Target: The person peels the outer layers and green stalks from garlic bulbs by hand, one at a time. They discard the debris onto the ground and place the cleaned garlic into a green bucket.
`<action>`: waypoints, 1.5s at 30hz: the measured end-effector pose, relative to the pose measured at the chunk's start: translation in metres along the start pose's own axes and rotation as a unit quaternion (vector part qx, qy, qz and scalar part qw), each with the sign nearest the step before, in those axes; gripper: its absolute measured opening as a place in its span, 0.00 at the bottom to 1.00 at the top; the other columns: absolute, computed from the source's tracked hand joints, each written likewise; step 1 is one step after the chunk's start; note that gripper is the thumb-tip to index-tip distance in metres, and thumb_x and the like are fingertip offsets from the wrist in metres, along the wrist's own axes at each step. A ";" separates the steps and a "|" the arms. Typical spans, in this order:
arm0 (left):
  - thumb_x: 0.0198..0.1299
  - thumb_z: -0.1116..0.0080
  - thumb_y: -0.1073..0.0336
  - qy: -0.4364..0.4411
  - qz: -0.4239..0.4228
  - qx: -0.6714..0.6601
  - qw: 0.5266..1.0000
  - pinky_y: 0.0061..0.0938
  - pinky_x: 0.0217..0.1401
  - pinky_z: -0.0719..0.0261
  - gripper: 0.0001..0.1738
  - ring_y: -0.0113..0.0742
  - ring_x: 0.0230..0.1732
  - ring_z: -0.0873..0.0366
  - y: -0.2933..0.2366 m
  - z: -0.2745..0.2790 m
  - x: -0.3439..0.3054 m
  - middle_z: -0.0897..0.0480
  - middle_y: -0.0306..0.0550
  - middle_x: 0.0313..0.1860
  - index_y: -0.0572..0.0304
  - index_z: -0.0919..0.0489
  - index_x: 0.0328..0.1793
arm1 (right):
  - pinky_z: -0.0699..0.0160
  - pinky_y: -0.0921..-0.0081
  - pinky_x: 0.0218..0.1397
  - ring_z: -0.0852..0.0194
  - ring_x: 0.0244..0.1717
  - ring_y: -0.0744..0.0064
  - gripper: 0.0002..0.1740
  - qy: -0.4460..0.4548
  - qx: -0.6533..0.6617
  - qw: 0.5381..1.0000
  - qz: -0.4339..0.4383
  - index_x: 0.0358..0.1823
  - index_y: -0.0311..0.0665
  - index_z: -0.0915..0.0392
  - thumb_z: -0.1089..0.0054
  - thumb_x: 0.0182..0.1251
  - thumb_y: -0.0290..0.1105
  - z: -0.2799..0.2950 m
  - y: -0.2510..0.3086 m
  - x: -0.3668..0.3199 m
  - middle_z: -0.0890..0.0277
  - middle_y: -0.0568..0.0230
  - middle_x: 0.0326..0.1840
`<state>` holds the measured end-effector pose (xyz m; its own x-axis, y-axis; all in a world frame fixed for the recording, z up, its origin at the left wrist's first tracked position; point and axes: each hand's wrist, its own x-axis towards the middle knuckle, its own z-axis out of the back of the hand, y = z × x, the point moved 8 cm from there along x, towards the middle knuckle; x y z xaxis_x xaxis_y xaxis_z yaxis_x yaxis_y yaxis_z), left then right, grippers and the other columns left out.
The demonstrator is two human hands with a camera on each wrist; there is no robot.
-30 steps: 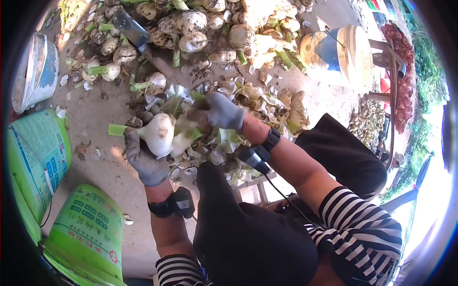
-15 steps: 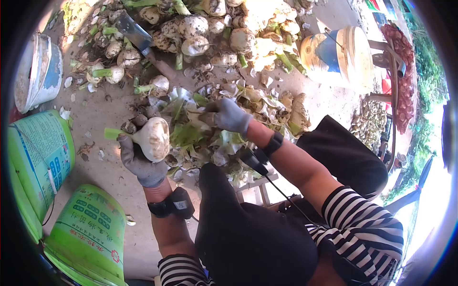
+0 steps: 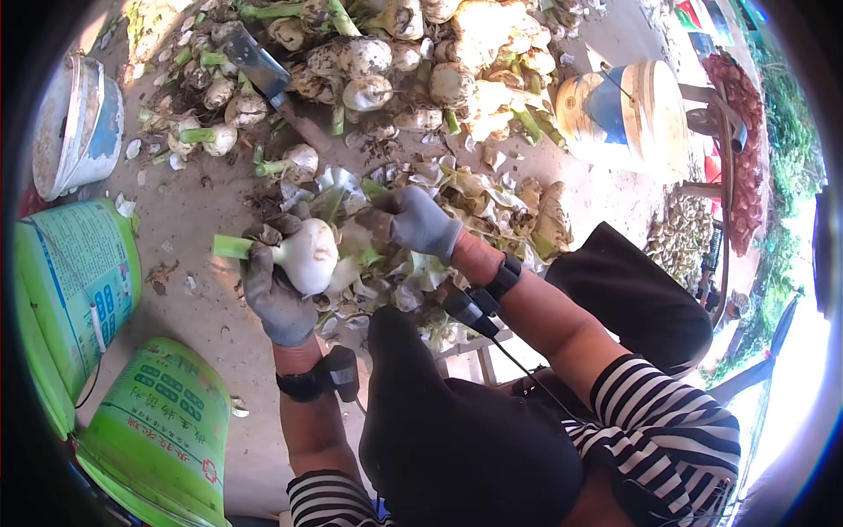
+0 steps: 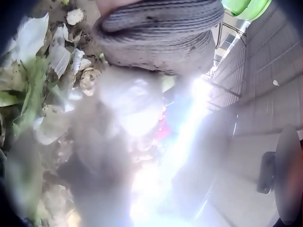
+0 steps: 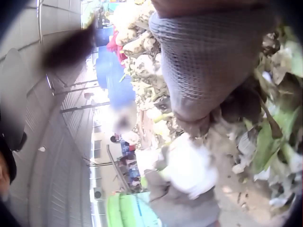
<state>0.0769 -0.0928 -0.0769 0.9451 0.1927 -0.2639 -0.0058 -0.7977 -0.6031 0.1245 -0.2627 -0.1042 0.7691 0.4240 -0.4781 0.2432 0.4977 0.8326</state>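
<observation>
A large white garlic bulb [image 3: 307,256] with a cut green stem [image 3: 231,246] lies tilted in my gloved left hand [image 3: 277,294]. The fingers grip it around the neck, and the roundest part faces right. My gloved right hand [image 3: 413,224] is just right of the bulb with its fingers curled. A pale, blurred piece of garlic skin [image 3: 351,239] hangs by those fingertips. In the right wrist view the right glove [image 5: 208,71] is above the overexposed bulb [image 5: 191,168]. The left wrist view shows the ribbed left glove [image 4: 161,40] over the blurred bulb.
A heap of peeled skins and leaves [image 3: 474,193] lies below the hands. Unpeeled bulbs [image 3: 364,57] are piled beyond, with a cleaver [image 3: 255,61] among them. Green buckets [image 3: 162,422] stand at left, a white-and-blue bucket [image 3: 79,127] behind them, another bucket [image 3: 628,110] at right.
My right hand first drew away from the bulb to the right, then came in close beside it again. The left hand shifted slightly right with the bulb, whose visible face now looks whiter.
</observation>
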 end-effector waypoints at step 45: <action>0.61 0.56 0.63 0.045 -0.027 0.000 0.999 0.38 0.58 0.32 0.14 0.42 0.49 0.27 0.002 0.007 -0.002 0.25 0.54 0.44 0.65 0.30 0.47 | 0.31 0.77 0.28 0.36 0.22 0.85 0.17 0.124 0.100 0.978 0.137 0.34 0.29 0.22 0.40 0.57 0.39 -0.022 0.035 -0.009 0.26 0.59 0.19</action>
<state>0.0732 -0.0903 -0.0827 0.9694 0.1842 -0.1621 0.0465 -0.7868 -0.6155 0.1131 -0.2325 -0.0767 0.6610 0.7032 -0.2618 0.1777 0.1922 0.9651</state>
